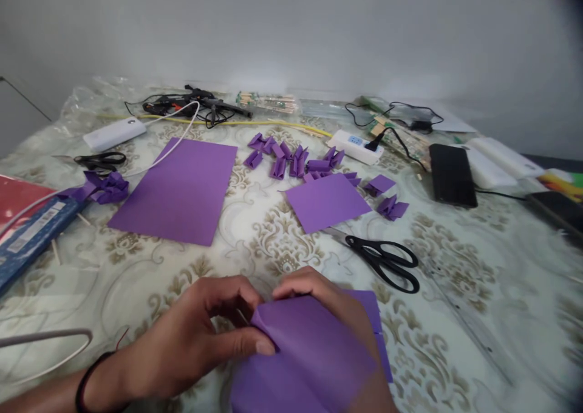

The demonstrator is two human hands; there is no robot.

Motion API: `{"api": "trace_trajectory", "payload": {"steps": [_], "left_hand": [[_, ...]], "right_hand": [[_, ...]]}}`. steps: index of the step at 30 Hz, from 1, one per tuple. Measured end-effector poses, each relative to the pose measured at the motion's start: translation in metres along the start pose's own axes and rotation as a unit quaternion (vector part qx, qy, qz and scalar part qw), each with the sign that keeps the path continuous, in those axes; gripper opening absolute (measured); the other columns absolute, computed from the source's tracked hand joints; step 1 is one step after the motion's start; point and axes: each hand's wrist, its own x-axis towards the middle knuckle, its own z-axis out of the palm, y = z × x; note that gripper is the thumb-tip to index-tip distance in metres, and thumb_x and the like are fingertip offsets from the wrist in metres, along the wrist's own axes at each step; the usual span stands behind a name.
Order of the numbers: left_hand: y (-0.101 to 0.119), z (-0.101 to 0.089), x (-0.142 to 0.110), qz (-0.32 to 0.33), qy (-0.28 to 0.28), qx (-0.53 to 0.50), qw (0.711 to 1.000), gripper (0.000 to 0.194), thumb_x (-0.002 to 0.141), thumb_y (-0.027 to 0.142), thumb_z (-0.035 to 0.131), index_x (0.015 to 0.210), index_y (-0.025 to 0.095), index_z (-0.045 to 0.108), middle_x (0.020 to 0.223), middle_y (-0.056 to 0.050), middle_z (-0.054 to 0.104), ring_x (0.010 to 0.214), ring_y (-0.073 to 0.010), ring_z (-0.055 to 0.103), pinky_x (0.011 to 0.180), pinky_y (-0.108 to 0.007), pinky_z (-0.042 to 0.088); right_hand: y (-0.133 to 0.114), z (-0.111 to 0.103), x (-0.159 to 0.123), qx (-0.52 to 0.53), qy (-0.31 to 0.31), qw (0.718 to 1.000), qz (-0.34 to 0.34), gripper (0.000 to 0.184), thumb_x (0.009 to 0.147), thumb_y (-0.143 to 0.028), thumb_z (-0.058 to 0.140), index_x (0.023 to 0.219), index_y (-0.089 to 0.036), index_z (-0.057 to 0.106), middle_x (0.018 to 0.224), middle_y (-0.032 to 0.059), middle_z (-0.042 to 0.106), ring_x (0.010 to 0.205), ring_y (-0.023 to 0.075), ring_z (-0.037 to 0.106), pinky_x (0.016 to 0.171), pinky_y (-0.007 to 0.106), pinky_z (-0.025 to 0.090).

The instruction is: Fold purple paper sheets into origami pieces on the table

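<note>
A sheet of purple paper (pixel 314 346), partly folded over, is held up near the front of the table. My left hand (pixel 195 334) pinches its left edge between thumb and fingers. Behind the sheet, my right hand (pixel 328 297) curls around the far side, and its fingertips come close to the left ones; the sheet covers part of that hand. More purple paper (pixel 371 310) with cut edges lies flat under the right hand. Just beyond it are black-handled scissors (pixel 382 258), their blades partly under a smaller purple sheet (pixel 328 203).
A large purple sheet (pixel 182 188) lies at left centre. Several small folded purple pieces (pixel 291 158) sit behind. A power strip (pixel 355 147), a black phone (pixel 452 175) and a clear ruler (pixel 469 322) are on the right. Crumpled purple paper (pixel 107 187) and a second pair of scissors (pixel 100 160) lie left.
</note>
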Motion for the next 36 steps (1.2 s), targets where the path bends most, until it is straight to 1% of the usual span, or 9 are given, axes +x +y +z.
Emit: {"api": "trace_trajectory", "payload": {"steps": [3, 7, 12, 17, 21, 25, 29, 31, 36], "left_hand": [[0.001, 0.001, 0.000, 0.000, 0.011, 0.026, 1.000, 0.012, 0.090, 0.030, 0.086, 0.087, 0.022, 0.078, 0.080, 0.005, 0.073, 0.075, -0.0125, 0.061, 0.071, -0.021, 0.047], [0.001, -0.002, -0.001, 0.022, 0.024, 0.058, 0.998, 0.011, 0.092, 0.031, 0.085, 0.087, 0.024, 0.079, 0.079, 0.006, 0.073, 0.072, -0.0112, 0.059, 0.067, -0.019, 0.044], [0.003, -0.004, -0.006, 0.059, 0.041, 0.088, 0.994, 0.012, 0.097, 0.038, 0.081, 0.095, 0.027, 0.083, 0.079, 0.005, 0.074, 0.072, -0.0119, 0.060, 0.068, -0.020, 0.045], [0.005, -0.004, -0.006, 0.057, 0.041, 0.117, 0.991, 0.016, 0.099, 0.040, 0.079, 0.092, 0.025, 0.082, 0.079, 0.005, 0.074, 0.070, -0.0112, 0.057, 0.066, -0.020, 0.043], [0.005, -0.004, -0.005, 0.048, 0.031, 0.104, 0.993, 0.022, 0.101, 0.040, 0.077, 0.088, 0.022, 0.080, 0.077, 0.004, 0.070, 0.071, -0.0116, 0.056, 0.065, -0.021, 0.043], [0.007, -0.008, -0.001, 0.032, 0.046, 0.038, 0.998, 0.034, 0.099, 0.047, 0.078, 0.080, 0.019, 0.076, 0.069, 0.002, 0.062, 0.066, -0.0123, 0.050, 0.059, -0.022, 0.039], [0.009, -0.015, 0.004, 0.028, 0.108, -0.010, 0.994, 0.039, 0.094, 0.050, 0.082, 0.074, 0.018, 0.071, 0.068, 0.002, 0.059, 0.063, -0.0114, 0.048, 0.058, -0.022, 0.039], [0.010, -0.016, 0.005, 0.032, 0.132, -0.018, 0.991, 0.040, 0.093, 0.050, 0.084, 0.073, 0.018, 0.070, 0.068, 0.002, 0.060, 0.062, -0.0108, 0.049, 0.057, -0.021, 0.040], [0.011, -0.016, 0.007, 0.020, 0.155, 0.010, 0.988, 0.040, 0.094, 0.052, 0.081, 0.076, 0.019, 0.067, 0.064, 0.005, 0.055, 0.055, -0.0085, 0.043, 0.048, -0.018, 0.034]], "right_hand": [[-0.009, 0.000, 0.004, 0.027, 0.005, 0.998, 0.055, 0.007, 0.084, -0.021, 0.084, 0.085, -0.028, 0.081, 0.078, -0.0016, 0.076, 0.072, 0.0175, 0.071, 0.065, 0.026, 0.052], [-0.019, 0.003, 0.007, 0.079, -0.027, 0.990, 0.117, 0.007, 0.083, -0.023, 0.082, 0.087, -0.028, 0.085, 0.084, 0.0011, 0.080, 0.077, 0.0200, 0.073, 0.068, 0.029, 0.052], [-0.018, -0.001, 0.007, 0.101, -0.019, 0.986, 0.128, 0.017, 0.083, -0.018, 0.078, 0.086, -0.032, 0.087, 0.080, -0.0005, 0.079, 0.075, 0.0190, 0.071, 0.067, 0.028, 0.050], [-0.018, 0.000, 0.003, 0.096, -0.038, 0.985, 0.135, 0.009, 0.087, -0.024, 0.079, 0.085, -0.030, 0.087, 0.080, 0.0003, 0.076, 0.074, 0.0183, 0.068, 0.067, 0.028, 0.049], [-0.024, 0.002, 0.003, 0.085, -0.040, 0.981, 0.171, 0.008, 0.085, -0.022, 0.077, 0.083, -0.027, 0.084, 0.076, -0.0014, 0.074, 0.071, 0.0164, 0.066, 0.063, 0.026, 0.048], [-0.028, -0.001, 0.004, 0.085, -0.083, 0.969, 0.216, 0.006, 0.087, -0.025, 0.076, 0.084, -0.023, 0.080, 0.077, -0.0006, 0.075, 0.070, 0.0174, 0.066, 0.060, 0.025, 0.050], [-0.029, -0.004, 0.006, 0.110, -0.092, 0.959, 0.243, 0.006, 0.089, -0.025, 0.077, 0.093, -0.024, 0.082, 0.087, 0.0001, 0.079, 0.083, 0.0204, 0.072, 0.075, 0.030, 0.058], [-0.029, -0.004, 0.007, 0.126, -0.096, 0.955, 0.253, 0.018, 0.088, -0.021, 0.081, 0.105, -0.027, 0.084, 0.097, -0.0003, 0.082, 0.092, 0.0217, 0.075, 0.085, 0.033, 0.059], [-0.025, -0.001, 0.010, 0.175, -0.122, 0.943, 0.255, 0.028, 0.085, -0.022, 0.089, 0.112, -0.028, 0.085, 0.103, -0.0005, 0.084, 0.099, 0.0224, 0.077, 0.094, 0.035, 0.060]]}}
